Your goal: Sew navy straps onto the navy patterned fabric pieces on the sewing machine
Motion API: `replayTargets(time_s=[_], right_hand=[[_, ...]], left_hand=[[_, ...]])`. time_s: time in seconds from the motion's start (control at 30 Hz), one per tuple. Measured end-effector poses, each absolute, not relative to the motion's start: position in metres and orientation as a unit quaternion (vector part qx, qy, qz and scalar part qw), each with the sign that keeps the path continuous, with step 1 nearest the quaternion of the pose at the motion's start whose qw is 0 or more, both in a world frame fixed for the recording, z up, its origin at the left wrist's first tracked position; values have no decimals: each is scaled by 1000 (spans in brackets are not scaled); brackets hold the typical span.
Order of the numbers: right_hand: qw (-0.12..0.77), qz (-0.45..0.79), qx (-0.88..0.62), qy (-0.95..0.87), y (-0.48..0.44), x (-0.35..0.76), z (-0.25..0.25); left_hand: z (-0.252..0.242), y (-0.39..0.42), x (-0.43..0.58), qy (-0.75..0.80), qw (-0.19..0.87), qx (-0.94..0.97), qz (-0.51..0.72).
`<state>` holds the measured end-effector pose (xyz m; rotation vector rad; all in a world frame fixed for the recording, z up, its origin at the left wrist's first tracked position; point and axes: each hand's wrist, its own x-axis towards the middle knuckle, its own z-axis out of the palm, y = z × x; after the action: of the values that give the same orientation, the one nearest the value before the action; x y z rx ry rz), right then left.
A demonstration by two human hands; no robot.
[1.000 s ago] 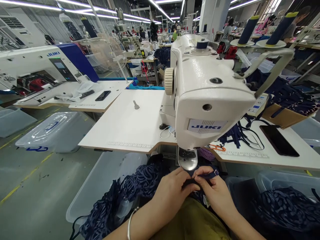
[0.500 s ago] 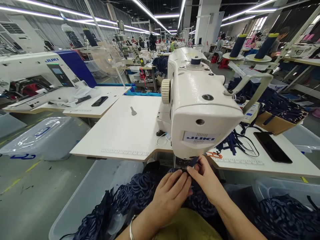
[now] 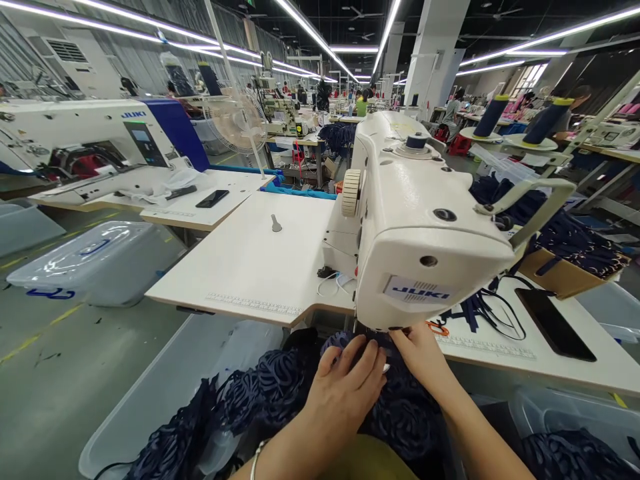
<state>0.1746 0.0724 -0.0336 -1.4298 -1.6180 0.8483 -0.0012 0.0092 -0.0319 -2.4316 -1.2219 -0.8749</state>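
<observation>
The white sewing machine stands before me, its head right above my hands. My left hand is closed, fingers curled over dark navy strap just below the machine head; its fingertips are partly hidden. To the right, my right hand pinches at the same navy strap, with its fingertips tucked under the head's lower edge. The needle area is mostly out of sight behind the head. Under and around my hands lie coiled bundles of navy strap.
A clear plastic bin sits below the white table, which bears a small grey metal piece. On the right are a black phone, an orange clip-like item and a cardboard box of navy straps. Two thread cones stand behind.
My view has shifted, so the machine appears farther right. The right hand's fingertips have moved in under the machine head, and the strap piece that stuck up there is now less visible.
</observation>
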Motion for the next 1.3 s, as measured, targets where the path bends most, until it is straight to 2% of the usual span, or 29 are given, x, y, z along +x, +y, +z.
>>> replayTargets(time_s=[0.1,0.3,0.97,1.1,1.3], right_hand=[[388,292,-557,-674,82,173,-31],[397,290,-521,-698,89,171,-24],[375,162,-481,-776,98,179,-41],[369,101,-478,-791,100,180,-49],[380,79,-451,-804,103,184,-53]], left_hand=[[-29,13,2,-438,147,-832,-306],[-26,14,5,-458,118,-830,-296],[-30,16,11,-462,128,-815,-324],[-32,13,11,-471,143,-812,-314],[-26,5,6,-471,169,-830,-247]])
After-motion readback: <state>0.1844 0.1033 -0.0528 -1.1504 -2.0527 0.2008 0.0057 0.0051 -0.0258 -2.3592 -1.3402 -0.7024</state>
